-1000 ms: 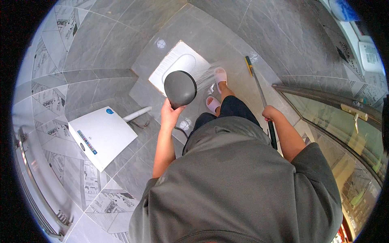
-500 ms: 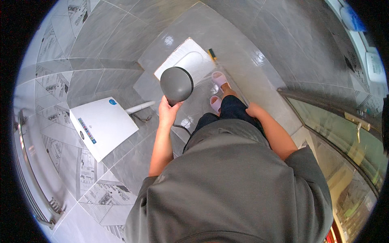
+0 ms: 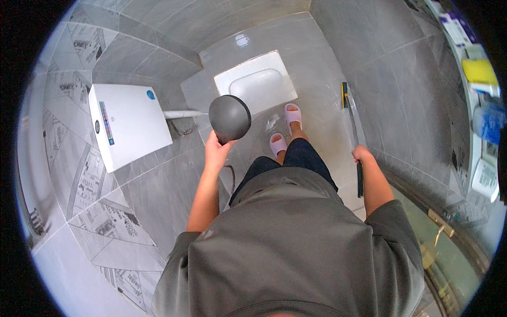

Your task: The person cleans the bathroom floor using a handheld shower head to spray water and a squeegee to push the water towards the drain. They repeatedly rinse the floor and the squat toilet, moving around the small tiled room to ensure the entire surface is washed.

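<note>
My left hand is closed around the neck of a large, round, dark grey shower head, raised in front of me with its back side toward me. A dark hose hangs below that hand. On the right, my right hand grips the dark pole of a long-handled floor brush. Its yellow and black head is by the right wall, and the grip end reaches back beside my forearm. Past the shower head lies a white squat toilet, partly covered by it.
A white cistern box with a white pipe is at the left wall. Pink slippers are on my feet on wet-looking grey floor. A shelf with bottles and packets runs along the far right, above a glass door with a brass-coloured handle.
My right hand has swung out to the right from beside my thigh. The brush head has shifted from the squat toilet's edge toward the right wall. My left hand still holds up the shower head.
</note>
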Demonstrator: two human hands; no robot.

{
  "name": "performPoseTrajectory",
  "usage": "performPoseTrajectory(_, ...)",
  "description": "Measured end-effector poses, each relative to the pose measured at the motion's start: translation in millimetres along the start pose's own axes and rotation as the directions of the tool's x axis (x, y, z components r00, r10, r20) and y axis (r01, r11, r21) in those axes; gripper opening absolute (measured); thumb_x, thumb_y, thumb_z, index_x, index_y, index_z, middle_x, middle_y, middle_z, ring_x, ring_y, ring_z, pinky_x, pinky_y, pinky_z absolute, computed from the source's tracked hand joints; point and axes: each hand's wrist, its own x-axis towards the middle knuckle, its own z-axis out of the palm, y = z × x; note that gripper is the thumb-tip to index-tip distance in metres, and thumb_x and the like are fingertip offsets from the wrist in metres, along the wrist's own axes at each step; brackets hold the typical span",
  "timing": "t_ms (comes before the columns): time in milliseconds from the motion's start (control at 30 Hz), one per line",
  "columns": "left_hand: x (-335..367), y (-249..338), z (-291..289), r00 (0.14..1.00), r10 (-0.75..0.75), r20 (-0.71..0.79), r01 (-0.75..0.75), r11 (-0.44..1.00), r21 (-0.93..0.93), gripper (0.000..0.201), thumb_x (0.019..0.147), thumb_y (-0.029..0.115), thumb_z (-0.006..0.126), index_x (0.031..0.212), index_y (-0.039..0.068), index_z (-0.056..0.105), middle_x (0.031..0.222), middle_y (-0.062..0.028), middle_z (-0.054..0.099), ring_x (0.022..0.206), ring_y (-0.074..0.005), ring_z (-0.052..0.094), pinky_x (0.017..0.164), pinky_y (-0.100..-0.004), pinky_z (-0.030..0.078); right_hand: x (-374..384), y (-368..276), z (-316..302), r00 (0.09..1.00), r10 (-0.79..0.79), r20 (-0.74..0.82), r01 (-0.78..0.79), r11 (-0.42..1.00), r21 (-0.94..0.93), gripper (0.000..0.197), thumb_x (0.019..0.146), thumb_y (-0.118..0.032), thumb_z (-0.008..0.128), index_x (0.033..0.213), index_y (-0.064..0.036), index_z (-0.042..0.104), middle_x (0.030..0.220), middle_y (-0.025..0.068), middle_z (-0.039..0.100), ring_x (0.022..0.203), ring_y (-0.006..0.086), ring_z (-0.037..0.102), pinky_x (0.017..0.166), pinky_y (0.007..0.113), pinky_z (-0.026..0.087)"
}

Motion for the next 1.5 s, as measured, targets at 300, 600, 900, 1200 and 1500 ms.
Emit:
performPoseTrajectory(300,13,1,10,0.992,-0.047,-0.116,0.053,0.998,0.043,0.035,0.067,0.003,0.068,0.097,0.001,0.051,0.090,-0.0046,0.059,0.082,-0.0114,0.054,0.075,-0.0259,0.042,5,-129,-26,0.997,-0.011,0.070,0.009,1.000,0.025,0.018,0.071,-0.006,0.049,0.062,0.0021,0.061,0.060,0.0162,0.060,0.052,0.0246,0.060,0.050,0.037,0.047)
performPoseTrajectory(600,57,39,20,0.988,-0.050,-0.149,0.061,0.995,0.073,0.035,0.067,0.001,0.067,0.097,0.001,0.049,0.089,-0.0059,0.059,0.081,-0.0124,0.055,0.075,-0.0262,0.043,-48,-154,-93,0.997,-0.027,-0.076,0.050,0.948,0.315,0.016,0.070,-0.008,0.052,0.068,0.0064,0.060,0.061,0.0203,0.058,0.054,0.0282,0.060,0.050,0.037,0.049)
performPoseTrajectory(900,86,19,31,0.960,-0.149,-0.235,0.157,0.988,0.014,0.037,0.064,0.001,0.069,0.096,0.001,0.051,0.084,-0.0051,0.060,0.078,-0.0117,0.055,0.073,-0.0265,0.043,104,-45,-246,0.981,-0.192,-0.039,0.144,0.840,-0.523,0.011,0.068,-0.007,0.056,0.064,0.0012,0.063,0.063,0.0131,0.062,0.057,0.0208,0.062,0.058,0.035,0.049)
performPoseTrajectory(1200,108,29,47,0.936,-0.219,-0.276,0.216,0.975,-0.041,0.035,0.065,0.001,0.069,0.095,0.001,0.051,0.085,-0.0039,0.059,0.079,-0.0106,0.054,0.070,-0.0255,0.044,114,-128,-202,0.974,-0.088,-0.207,0.064,0.991,-0.118,0.013,0.073,-0.004,0.048,0.080,0.0021,0.056,0.075,0.0200,0.059,0.069,0.0310,0.059,0.063,0.039,0.047)
performPoseTrajectory(1500,133,10,43,0.888,-0.222,-0.404,0.234,0.972,-0.020,0.037,0.064,0.000,0.069,0.095,0.001,0.050,0.086,-0.0058,0.059,0.078,-0.0131,0.055,0.071,-0.0274,0.044,-12,-159,-247,0.998,-0.062,0.031,0.061,0.998,0.016,0.025,0.076,-0.010,0.049,0.098,0.0026,0.050,0.088,0.0245,0.058,0.076,0.0368,0.059,0.065,0.042,0.048)
